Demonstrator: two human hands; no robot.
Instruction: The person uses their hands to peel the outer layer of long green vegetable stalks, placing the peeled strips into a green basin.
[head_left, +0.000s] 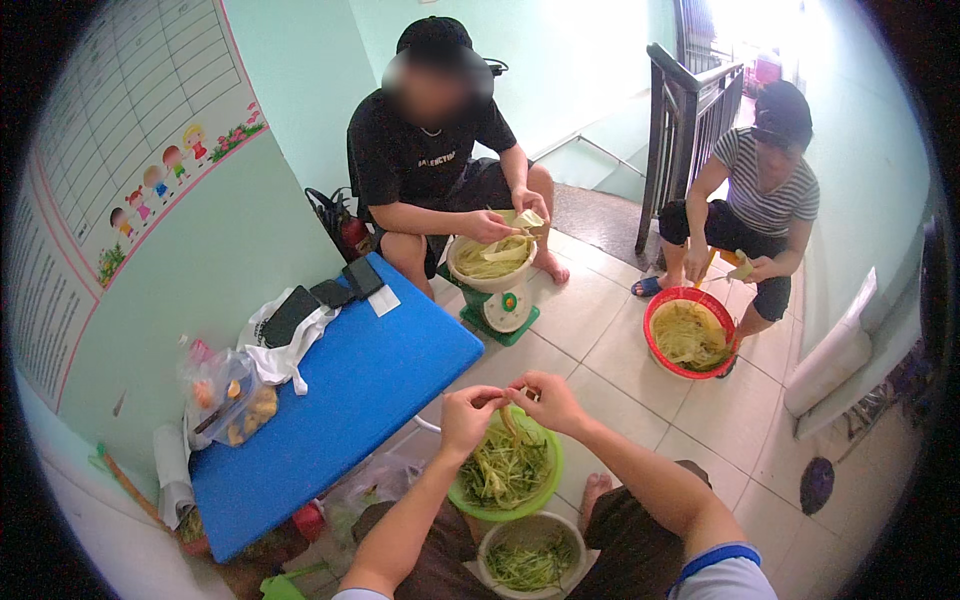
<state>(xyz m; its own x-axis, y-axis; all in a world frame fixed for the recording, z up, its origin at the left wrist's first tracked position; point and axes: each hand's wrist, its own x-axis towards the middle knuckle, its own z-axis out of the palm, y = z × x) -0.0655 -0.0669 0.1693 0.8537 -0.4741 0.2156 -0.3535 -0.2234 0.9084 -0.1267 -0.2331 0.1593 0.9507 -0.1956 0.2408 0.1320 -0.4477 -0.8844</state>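
My left hand (466, 421) and my right hand (551, 403) meet fingertip to fingertip in front of me. Between them they pinch a thin yellowish plant strip (509, 421), part of it hidden by the fingers. Directly below is a bright green plastic basin (556, 466) holding a heap of shredded green and pale yellow plant strips (499, 471). Nearer to me, between my knees, stands a whitish bowl (486, 536) with shorter green pieces (529, 564) in it.
A blue table (352, 390) stands at left, bearing plastic bags (236, 397) and dark flat items (291, 315). Opposite, a person (420, 165) handles strips over a bowl on a green scale (506, 309). Another person (772, 180) works above a red basin (658, 352), near a railing (667, 150).
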